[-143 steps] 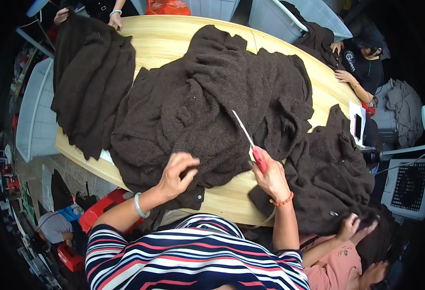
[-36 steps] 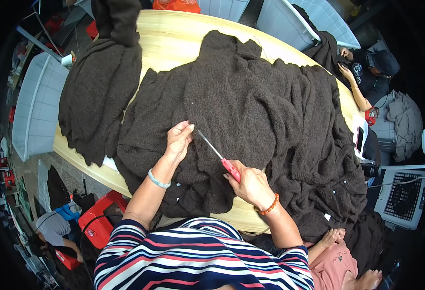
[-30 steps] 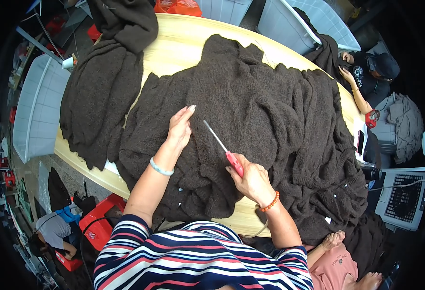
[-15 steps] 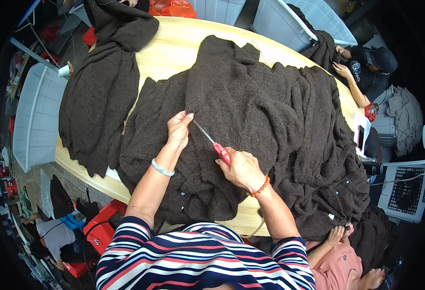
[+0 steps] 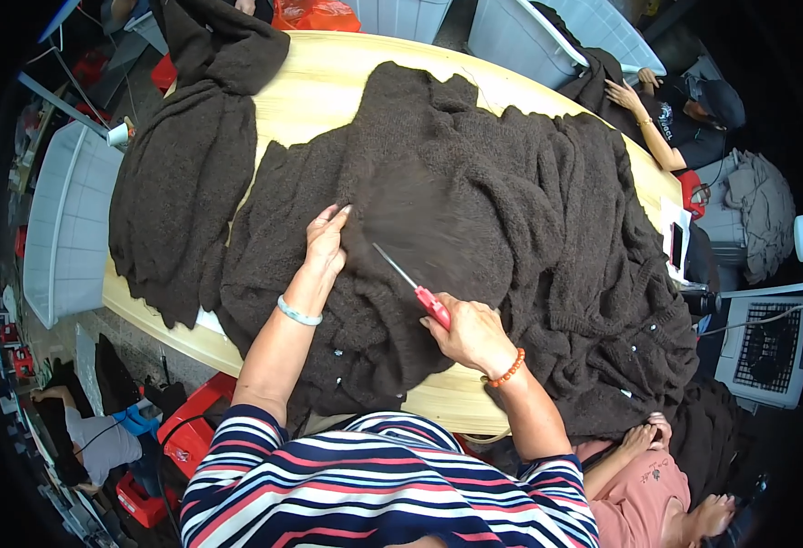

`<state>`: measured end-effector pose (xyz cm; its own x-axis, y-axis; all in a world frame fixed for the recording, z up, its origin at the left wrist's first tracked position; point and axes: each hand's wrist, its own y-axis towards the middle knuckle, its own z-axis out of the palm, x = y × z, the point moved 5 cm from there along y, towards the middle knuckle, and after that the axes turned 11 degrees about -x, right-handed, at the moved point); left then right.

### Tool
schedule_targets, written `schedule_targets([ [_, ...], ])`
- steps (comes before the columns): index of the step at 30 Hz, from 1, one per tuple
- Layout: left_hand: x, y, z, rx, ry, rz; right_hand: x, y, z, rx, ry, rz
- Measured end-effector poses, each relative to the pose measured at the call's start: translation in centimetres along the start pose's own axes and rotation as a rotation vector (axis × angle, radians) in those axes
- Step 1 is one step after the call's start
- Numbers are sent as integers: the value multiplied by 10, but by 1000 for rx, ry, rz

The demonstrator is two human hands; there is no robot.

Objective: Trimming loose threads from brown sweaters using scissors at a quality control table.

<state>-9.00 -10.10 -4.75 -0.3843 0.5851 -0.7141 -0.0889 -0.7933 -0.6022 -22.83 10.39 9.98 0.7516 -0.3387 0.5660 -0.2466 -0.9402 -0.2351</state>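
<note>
A dark brown knitted garment [image 5: 401,119] lies spread in folds across the table before me. Its middle, between my hands, is smeared by motion. Left of the centre, my left hand [image 5: 326,239] pinches the knit between thumb and fingers. My right hand [image 5: 474,336] is closed around the red handle of a tool [image 5: 433,306] with a slim metal shaft. The shaft points up and left, its tip over the knit, a short way from my left fingers. I cannot make out the tip's shape.
More brown knitwear lies at the left [image 5: 182,201] and right [image 5: 602,237] of the pale wooden table [image 5: 328,78]. Pale plastic bins [image 5: 63,219] stand around it. A capped person [image 5: 693,128] handles cloth at the far right; a pink-shirted person [image 5: 639,484] sits at the near right.
My right hand has drawn the tool slightly down and right, so its tip is apart from my left fingers. My left hand has shifted slightly left, and the cloth between is moving.
</note>
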Motion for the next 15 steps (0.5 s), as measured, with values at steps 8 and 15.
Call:
schedule_targets([
  [8, 39, -72, 9, 263, 250, 200, -15, -8, -15, -190, 150, 148],
  [15, 131, -240, 38, 879, 626, 32, -63, 10, -11, -217, -12, 189],
])
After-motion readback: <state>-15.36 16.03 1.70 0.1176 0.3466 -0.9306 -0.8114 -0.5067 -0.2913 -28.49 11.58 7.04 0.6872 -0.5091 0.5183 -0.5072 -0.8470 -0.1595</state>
